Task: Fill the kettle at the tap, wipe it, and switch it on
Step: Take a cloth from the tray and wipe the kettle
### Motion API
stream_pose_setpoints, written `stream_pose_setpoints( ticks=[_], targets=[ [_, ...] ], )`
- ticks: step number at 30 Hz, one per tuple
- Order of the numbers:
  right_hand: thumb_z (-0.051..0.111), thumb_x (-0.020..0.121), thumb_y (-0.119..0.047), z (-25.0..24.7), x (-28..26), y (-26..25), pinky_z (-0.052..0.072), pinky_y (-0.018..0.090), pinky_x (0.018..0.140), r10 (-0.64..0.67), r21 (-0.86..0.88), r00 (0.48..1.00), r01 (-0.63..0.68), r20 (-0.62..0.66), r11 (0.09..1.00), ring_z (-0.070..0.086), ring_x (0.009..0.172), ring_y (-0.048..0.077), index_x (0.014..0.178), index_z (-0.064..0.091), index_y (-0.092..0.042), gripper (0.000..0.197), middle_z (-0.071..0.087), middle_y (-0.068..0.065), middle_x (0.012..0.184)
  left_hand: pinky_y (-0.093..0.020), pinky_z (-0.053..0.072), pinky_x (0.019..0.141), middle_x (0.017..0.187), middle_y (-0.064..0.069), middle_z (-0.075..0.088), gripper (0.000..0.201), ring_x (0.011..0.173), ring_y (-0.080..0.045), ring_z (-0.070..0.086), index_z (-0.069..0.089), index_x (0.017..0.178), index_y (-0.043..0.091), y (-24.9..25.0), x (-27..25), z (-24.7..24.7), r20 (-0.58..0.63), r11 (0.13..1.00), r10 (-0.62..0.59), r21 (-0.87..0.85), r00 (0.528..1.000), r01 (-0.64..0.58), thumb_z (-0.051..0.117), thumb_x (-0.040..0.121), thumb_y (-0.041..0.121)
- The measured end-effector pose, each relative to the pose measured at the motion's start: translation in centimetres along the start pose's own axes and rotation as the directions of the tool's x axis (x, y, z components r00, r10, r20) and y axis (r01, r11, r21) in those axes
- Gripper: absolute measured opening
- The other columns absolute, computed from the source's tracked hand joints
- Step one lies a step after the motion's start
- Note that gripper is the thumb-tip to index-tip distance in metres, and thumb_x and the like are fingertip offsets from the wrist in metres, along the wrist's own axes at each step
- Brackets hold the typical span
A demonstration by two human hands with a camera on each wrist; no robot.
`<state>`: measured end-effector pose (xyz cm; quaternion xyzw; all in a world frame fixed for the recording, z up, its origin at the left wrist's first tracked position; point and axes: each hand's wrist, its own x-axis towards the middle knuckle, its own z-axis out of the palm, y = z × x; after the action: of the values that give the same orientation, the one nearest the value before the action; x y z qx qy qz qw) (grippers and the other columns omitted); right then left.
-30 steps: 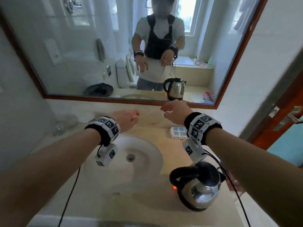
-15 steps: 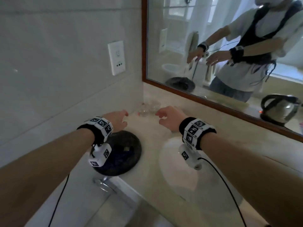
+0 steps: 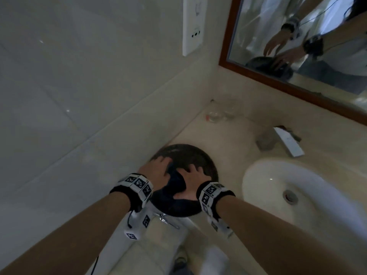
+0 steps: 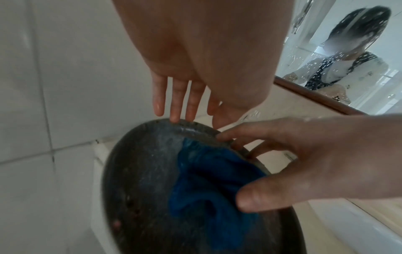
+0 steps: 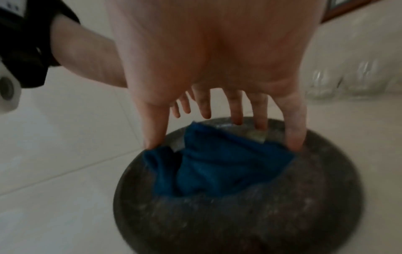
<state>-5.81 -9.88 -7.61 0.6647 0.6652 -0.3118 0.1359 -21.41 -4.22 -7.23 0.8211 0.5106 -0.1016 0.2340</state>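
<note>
A dark round bowl [image 3: 190, 155] sits at the counter's left end by the wall, with a crumpled blue cloth [image 3: 174, 181] inside it. My left hand [image 3: 158, 167] hovers over the bowl [image 4: 141, 171] with straight fingers, their tips at its far rim. My right hand [image 3: 193, 175] lies spread over the cloth [image 5: 217, 163], thumb and little finger touching it, and the thumb rests on the cloth [image 4: 206, 180] in the left wrist view. Neither hand has closed round anything. The kettle is out of view.
A white sink [image 3: 258, 175] lies right of the bowl, with a flat chrome tap [image 3: 286, 142] behind it. Clear glasses [image 3: 222, 112] stand in the back corner. A wall socket [image 3: 193, 26] and a wood-framed mirror [image 3: 258, 74] hang above.
The view has swung left from the kettle to the dark bowl. Both hands dropped from mid-air onto the bowl, the right one landing on the blue cloth.
</note>
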Motion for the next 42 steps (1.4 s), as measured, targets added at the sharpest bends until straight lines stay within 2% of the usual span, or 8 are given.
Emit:
stream_pose_setpoints(
  ticks=[7, 11, 20, 27, 32, 36, 39, 42],
  targets=[
    [0.070, 0.080, -0.031, 2.9, 1.6, -1.5, 0.037, 0.064, 0.099, 0.044, -0.098, 0.999, -0.046, -0.027, 0.994, 0.029, 0.132, 0.038, 0.136, 0.037, -0.027, 0.065, 0.034, 0.010, 0.139, -0.046, 0.045, 0.099, 0.141, -0.007, 0.042, 0.053, 0.126, -0.028, 0.046, 0.036, 0.142, 0.016, -2.4, -0.1, 1.1, 0.039, 1.000, 0.005, -0.024, 0.999, -0.004, 0.047, 0.091, 0.027],
    [0.065, 0.084, -0.030, 0.3, -0.7, 1.0, 0.038, 0.059, 0.099, 0.058, -0.062, 0.991, -0.066, -0.123, 0.996, 0.035, 0.129, 0.036, 0.136, 0.038, -0.027, 0.059, 0.040, 0.009, 0.138, -0.046, 0.043, 0.101, 0.143, -0.008, 0.040, 0.054, 0.129, -0.029, 0.044, 0.035, 0.143, 0.017, -0.2, 0.7, -0.6, 0.029, 0.997, 0.075, 0.009, 0.997, -0.076, 0.048, 0.092, 0.027],
    [0.055, 0.086, -0.039, -7.9, -16.7, 15.3, 0.044, 0.049, 0.094, 0.302, 0.058, 0.832, -0.312, -0.466, 0.948, 0.047, 0.118, 0.032, 0.125, 0.049, -0.026, 0.042, 0.054, 0.008, 0.121, -0.044, 0.042, 0.104, 0.148, -0.002, 0.035, 0.050, 0.133, -0.025, 0.038, 0.032, 0.144, 0.022, 21.4, 2.4, -5.5, 0.010, 0.886, 0.443, 0.149, 0.897, -0.439, 0.044, 0.096, 0.026],
    [0.053, 0.084, -0.044, -4.8, -35.5, 26.7, 0.042, 0.049, 0.097, 0.617, 0.321, 0.552, -0.542, -0.561, 0.777, 0.046, 0.119, 0.031, 0.125, 0.047, -0.023, 0.047, 0.053, 0.007, 0.123, -0.040, 0.039, 0.106, 0.149, 0.000, 0.036, 0.050, 0.133, -0.025, 0.041, 0.033, 0.145, 0.023, 44.0, -3.3, -3.1, 0.046, 0.573, 0.797, 0.261, 0.602, -0.777, 0.045, 0.096, 0.028],
    [0.050, 0.085, -0.037, 2.6, -47.8, 32.4, 0.042, 0.049, 0.097, 0.854, 0.644, 0.230, -0.573, -0.467, 0.506, 0.042, 0.122, 0.033, 0.126, 0.047, -0.019, 0.046, 0.047, 0.009, 0.129, -0.038, 0.036, 0.107, 0.146, -0.003, 0.038, 0.051, 0.134, -0.024, 0.040, 0.035, 0.144, 0.020, 56.5, -9.5, 3.3, 0.182, 0.308, 0.923, 0.177, 0.339, -0.935, 0.047, 0.095, 0.024],
    [0.050, 0.084, -0.035, 10.0, -55.1, 34.9, 0.042, 0.049, 0.098, 0.948, 0.852, 0.001, -0.439, -0.318, 0.286, 0.041, 0.118, 0.034, 0.119, 0.051, -0.017, 0.039, 0.046, 0.010, 0.124, -0.044, 0.039, 0.106, 0.150, 0.000, 0.035, 0.050, 0.132, -0.026, 0.044, 0.035, 0.145, 0.022, 63.1, -13.8, 9.6, 0.314, 0.109, 0.936, 0.171, 0.159, -0.979, 0.041, 0.096, 0.031],
    [0.050, 0.086, -0.033, 15.2, -58.0, 35.5, 0.039, 0.045, 0.102, 0.975, 0.944, -0.099, -0.289, -0.197, 0.161, 0.043, 0.116, 0.034, 0.120, 0.053, -0.019, 0.038, 0.047, 0.011, 0.123, -0.036, 0.026, 0.117, 0.156, 0.001, 0.030, 0.052, 0.143, -0.021, 0.032, 0.032, 0.149, 0.021, 66.4, -16.9, 13.3, 0.400, -0.078, 0.916, 0.175, -0.002, -0.982, 0.033, 0.099, 0.035],
    [0.052, 0.086, -0.028, 19.1, -58.3, 35.3, 0.039, 0.043, 0.106, 0.981, 0.994, -0.175, -0.079, -0.088, 0.076, 0.046, 0.117, 0.031, 0.123, 0.055, -0.020, 0.038, 0.045, 0.010, 0.124, -0.028, 0.015, 0.119, 0.162, 0.004, 0.017, 0.053, 0.149, -0.013, 0.016, 0.021, 0.153, 0.023, 67.8, -17.9, 15.9, 0.475, -0.184, 0.877, 0.181, -0.078, -0.966, 0.033, 0.103, 0.033]
  ],
)
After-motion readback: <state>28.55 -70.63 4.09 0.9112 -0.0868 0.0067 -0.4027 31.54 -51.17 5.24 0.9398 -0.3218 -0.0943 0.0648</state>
